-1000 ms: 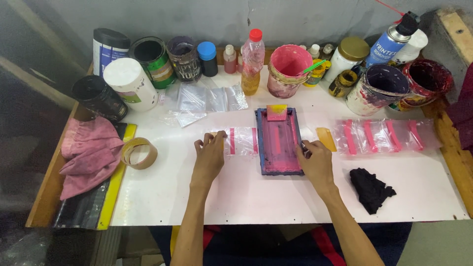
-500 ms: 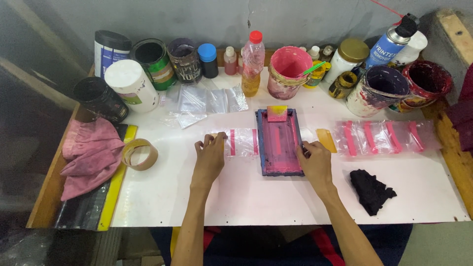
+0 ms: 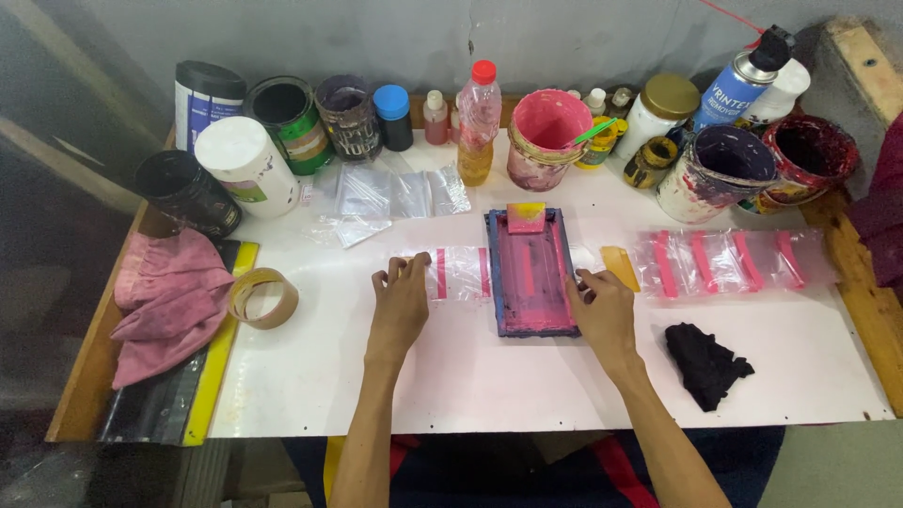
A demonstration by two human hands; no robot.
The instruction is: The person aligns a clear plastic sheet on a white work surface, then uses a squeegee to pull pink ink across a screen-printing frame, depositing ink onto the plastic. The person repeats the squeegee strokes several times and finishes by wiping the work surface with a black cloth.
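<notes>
- The left hand [image 3: 400,306] has a light grip: its fingertips pinch the near edge of a clear plastic bag [image 3: 458,274] that lies flat on the white desk [image 3: 470,376] and carries pink stripes.
- The right hand [image 3: 604,310] rests its fingers on the right rail of a small blue-framed printing screen [image 3: 530,273]; it presses down on the frame and does not close around it.
- The bag lies just left of the screen, and its right end appears to run under the frame's left edge; how far it goes in cannot be told.
- A small pink-and-yellow squeegee [image 3: 526,216] lies across the far end of the screen.
- Right of the frame lie a yellow scraper [image 3: 621,266] and a row of printed bags [image 3: 724,261] with pink stripes; a black rag [image 3: 707,362] sits nearer the person.
- A stack of blank bags [image 3: 395,195] waits behind, before the paint tins and a pink paint pot [image 3: 541,136].
- To do this step well, the judgement is that the frame should be kept still under the right hand while the left hand moves the bag flat and straight, so that wet pink ink does not smear.
</notes>
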